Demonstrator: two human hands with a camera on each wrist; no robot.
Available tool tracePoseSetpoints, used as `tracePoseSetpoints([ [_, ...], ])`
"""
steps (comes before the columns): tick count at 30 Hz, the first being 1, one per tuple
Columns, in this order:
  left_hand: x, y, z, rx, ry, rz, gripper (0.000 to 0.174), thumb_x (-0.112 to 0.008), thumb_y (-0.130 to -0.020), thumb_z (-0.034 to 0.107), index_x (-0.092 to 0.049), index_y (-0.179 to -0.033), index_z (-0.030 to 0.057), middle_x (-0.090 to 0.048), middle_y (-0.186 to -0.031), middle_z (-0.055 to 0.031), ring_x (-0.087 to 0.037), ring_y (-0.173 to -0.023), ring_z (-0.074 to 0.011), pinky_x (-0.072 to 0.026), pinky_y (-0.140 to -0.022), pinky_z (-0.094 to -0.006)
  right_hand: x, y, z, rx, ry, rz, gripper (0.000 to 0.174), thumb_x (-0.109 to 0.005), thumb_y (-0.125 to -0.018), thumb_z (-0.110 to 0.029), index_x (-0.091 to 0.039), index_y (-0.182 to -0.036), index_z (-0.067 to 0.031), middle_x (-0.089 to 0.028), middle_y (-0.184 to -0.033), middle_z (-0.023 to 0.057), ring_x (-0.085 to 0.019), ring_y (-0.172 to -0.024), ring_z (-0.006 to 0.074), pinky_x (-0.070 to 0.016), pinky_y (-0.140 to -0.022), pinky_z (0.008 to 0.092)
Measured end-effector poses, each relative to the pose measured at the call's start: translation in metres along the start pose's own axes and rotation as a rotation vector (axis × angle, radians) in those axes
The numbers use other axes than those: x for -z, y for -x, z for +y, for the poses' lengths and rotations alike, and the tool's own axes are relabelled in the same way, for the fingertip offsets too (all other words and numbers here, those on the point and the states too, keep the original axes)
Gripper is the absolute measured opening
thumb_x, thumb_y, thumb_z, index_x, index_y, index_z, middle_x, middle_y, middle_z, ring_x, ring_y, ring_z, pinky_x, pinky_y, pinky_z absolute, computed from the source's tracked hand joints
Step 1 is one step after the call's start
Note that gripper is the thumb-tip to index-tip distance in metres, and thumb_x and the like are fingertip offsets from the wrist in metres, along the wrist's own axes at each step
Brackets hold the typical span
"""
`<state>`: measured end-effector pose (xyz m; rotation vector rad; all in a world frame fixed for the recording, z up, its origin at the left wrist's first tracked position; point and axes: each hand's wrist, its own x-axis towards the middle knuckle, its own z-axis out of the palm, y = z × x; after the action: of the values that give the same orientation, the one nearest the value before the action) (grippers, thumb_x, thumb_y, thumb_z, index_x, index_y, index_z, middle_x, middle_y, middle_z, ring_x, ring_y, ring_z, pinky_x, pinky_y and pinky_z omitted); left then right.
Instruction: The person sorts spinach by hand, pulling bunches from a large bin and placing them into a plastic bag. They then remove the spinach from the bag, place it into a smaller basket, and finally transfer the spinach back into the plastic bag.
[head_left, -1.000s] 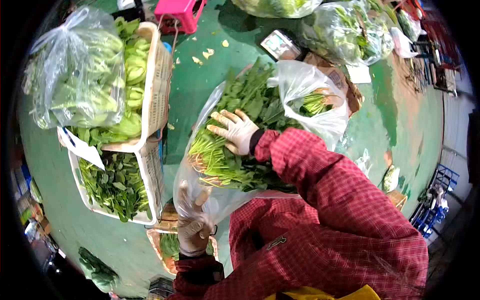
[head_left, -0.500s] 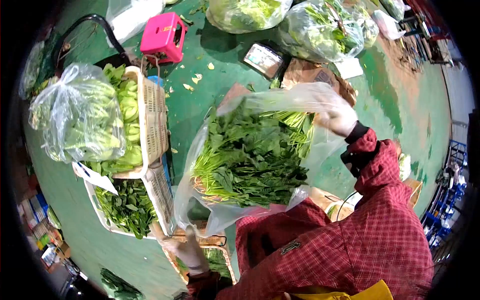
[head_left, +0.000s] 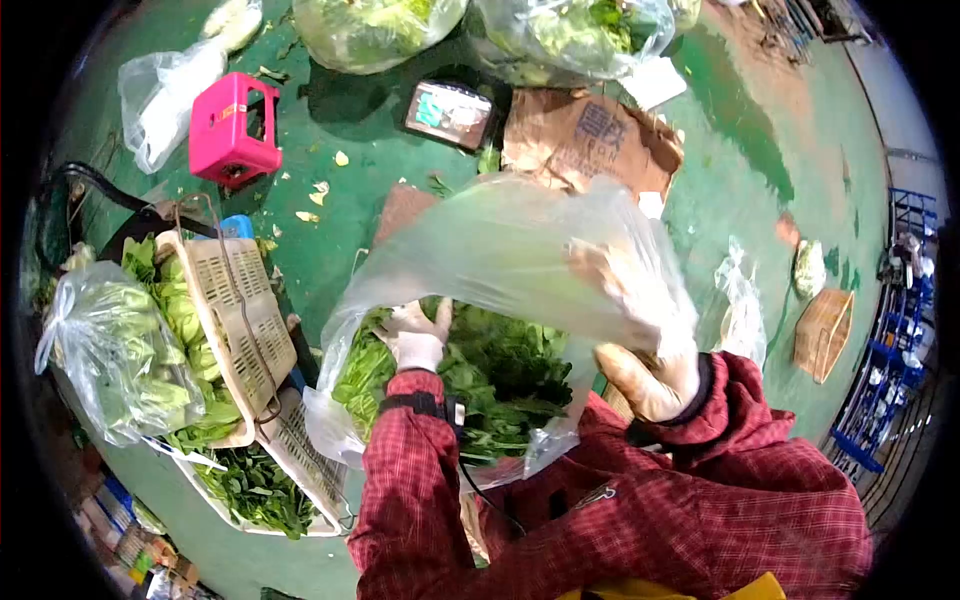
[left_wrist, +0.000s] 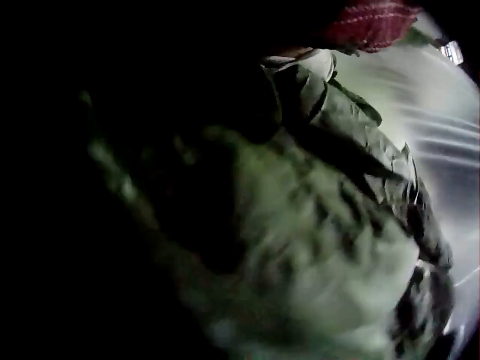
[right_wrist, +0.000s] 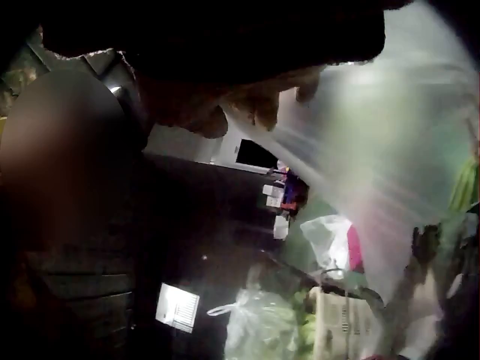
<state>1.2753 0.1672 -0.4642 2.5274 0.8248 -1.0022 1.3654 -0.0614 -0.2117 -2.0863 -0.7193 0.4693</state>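
Observation:
A large clear plastic bag (head_left: 480,235) stands open-mouthed in front of me, holding dark leafy greens (head_left: 510,380). My gloved left hand (head_left: 415,340) reaches into its mouth and rests on the greens, fingers spread. In the left wrist view, leaves (left_wrist: 322,247) fill the dark picture close to the camera. My gloved right hand (head_left: 650,330) is blurred at the bag's right side, its thumb held well apart from the fingers. Bag film (right_wrist: 360,150) stretches from the right hand's fingers (right_wrist: 262,112) in the right wrist view.
Stacked white crates (head_left: 240,330) of greens stand at left, with a tied bag of lettuce (head_left: 120,350) on top. Ahead are a pink stool (head_left: 235,130), a scale display (head_left: 448,115), flattened cardboard (head_left: 590,145) and filled bags (head_left: 380,30). A wooden basket (head_left: 825,335) sits at right.
My right hand left the greens for the bag's right side, raising the film above them. My left hand moved from the bag's lower left edge onto the greens inside. The head view shifted.

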Motion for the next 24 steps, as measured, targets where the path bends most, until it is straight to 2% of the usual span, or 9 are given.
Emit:
tracePoseSetpoints([
  [4,-0.016,-0.032,-0.010,0.083,-0.165,0.043,0.089,-0.059,-0.076,0.063,-0.026,-0.145,0.0188,-0.027,-0.148,-0.0159,-0.028,-0.136,-0.0375,-0.0145,-0.111,-0.0607,0.011,0.006,0.022,0.027,0.346,-0.157,0.061,-0.060,-0.076,-0.028,-0.050,-0.132,-0.0072,-0.039,-0.144,0.0164,-0.036,-0.132,0.0324,-0.0077,-0.112,0.0487],
  [5,-0.017,-0.035,-0.017,0.101,-0.211,0.076,0.089,-0.058,-0.076,0.063,-0.025,-0.146,0.0188,-0.027,-0.149,-0.0160,-0.028,-0.136,-0.0380,-0.0145,-0.110,-0.0611,0.015,0.003,0.023,0.096,0.490,-0.259,0.065,-0.066,-0.071,-0.024,-0.051,-0.131,-0.0074,-0.053,-0.130,0.0145,-0.050,-0.117,0.0368,-0.0190,-0.110,0.0538],
  [9,-0.025,-0.033,-0.045,0.008,-0.225,0.161,0.093,-0.061,-0.075,0.062,-0.022,-0.148,0.0166,-0.021,-0.150,-0.0169,-0.022,-0.138,-0.0386,-0.0149,-0.109,-0.0610,-0.001,0.080,0.093,-0.029,0.458,-0.518,0.031,-0.048,-0.088,-0.022,-0.057,-0.109,0.0001,-0.061,-0.087,0.0147,-0.059,-0.075,0.0312,-0.0433,-0.074,0.0361],
  [12,0.005,0.000,-0.023,-0.073,-0.070,0.208,0.091,-0.061,-0.076,0.059,-0.023,-0.148,0.0161,-0.018,-0.151,-0.0171,-0.024,-0.135,-0.0415,-0.0152,-0.109,-0.0597,0.014,0.061,0.054,-0.113,0.529,-0.743,0.025,-0.044,-0.092,-0.018,-0.059,-0.098,0.0017,-0.061,-0.067,0.0124,-0.060,-0.058,0.0310,-0.0482,-0.061,0.0366],
  [14,0.020,0.023,-0.013,-0.146,-0.001,0.263,0.091,-0.064,-0.076,0.057,-0.024,-0.148,0.0182,-0.017,-0.152,-0.0175,-0.024,-0.135,-0.0412,-0.0163,-0.110,-0.0577,0.017,0.048,0.018,0.027,0.723,-0.709,0.021,-0.048,-0.088,-0.015,-0.061,-0.091,0.0013,-0.057,-0.059,0.0098,-0.060,-0.059,0.0289,-0.0464,-0.065,0.0413],
  [17,0.027,0.041,-0.019,-0.227,0.066,0.260,0.090,-0.066,-0.077,0.054,-0.024,-0.148,0.0181,-0.021,-0.151,-0.0202,-0.029,-0.133,-0.0418,-0.0242,-0.106,-0.0561,-0.003,0.055,0.025,0.368,0.802,-0.627,0.026,-0.051,-0.082,-0.015,-0.061,-0.098,0.0026,-0.054,-0.057,0.0080,-0.059,-0.063,0.0262,-0.0448,-0.070,0.0428],
  [18,0.030,0.045,-0.023,-0.254,0.069,0.249,0.090,-0.066,-0.077,0.053,-0.024,-0.148,0.0183,-0.021,-0.151,-0.0207,-0.030,-0.132,-0.0423,-0.0252,-0.106,-0.0547,-0.003,0.056,0.023,0.392,0.790,-0.648,0.035,-0.053,-0.078,-0.017,-0.059,-0.104,0.0047,-0.054,-0.059,0.0068,-0.058,-0.066,0.0254,-0.0430,-0.084,0.0445],
  [21,0.051,0.061,-0.029,-0.328,0.173,0.205,0.089,-0.068,-0.076,0.050,-0.027,-0.147,0.0152,-0.022,-0.148,-0.0257,-0.037,-0.126,-0.0445,-0.0303,-0.105,-0.0509,0.002,0.058,0.015,0.387,0.790,-0.800,0.036,-0.052,-0.086,-0.016,-0.053,-0.113,0.0089,-0.052,-0.061,0.0088,-0.055,-0.060,0.0273,-0.0394,-0.096,0.0549],
  [24,0.057,0.073,-0.048,-0.550,0.384,0.307,0.086,-0.072,-0.077,0.037,-0.028,-0.146,0.0097,-0.026,-0.146,-0.0289,-0.031,-0.131,-0.0447,-0.0272,-0.109,-0.0460,0.005,0.058,0.004,0.231,0.783,-0.989,0.048,-0.050,-0.083,-0.025,-0.053,-0.119,0.0072,-0.057,-0.071,0.0097,-0.059,-0.076,0.0271,-0.0264,-0.107,0.0562],
])
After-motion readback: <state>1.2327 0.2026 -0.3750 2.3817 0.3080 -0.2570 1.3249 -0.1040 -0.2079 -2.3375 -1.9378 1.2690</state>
